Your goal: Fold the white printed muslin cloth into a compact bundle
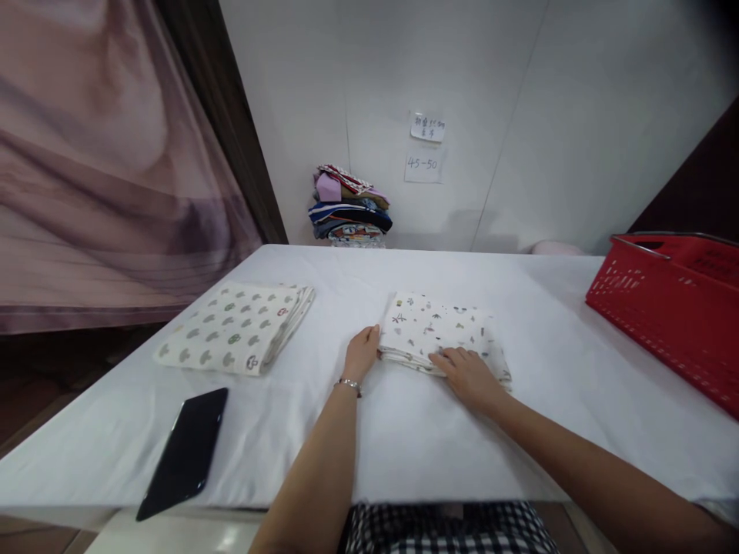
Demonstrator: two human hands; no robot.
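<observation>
A white folded cloth (442,327) with small scattered prints lies in the middle of the table. At its left edge is my left hand (362,352), wearing a bracelet, with its fingers closed on the folded layers near the front corner. My right hand (467,373) rests on the cloth's front edge, fingers stretched out over the top layer. Further left lies a second folded cloth (234,327), cream with rows of mushroom-like prints, and neither hand touches it.
A black flat tablet-like object (188,450) lies at the table's front left. A red plastic basket (675,308) stands at the right edge. Behind the white-covered table (462,454) is a stack of folded fabrics (349,211) against the wall. A pink curtain (109,154) hangs at left.
</observation>
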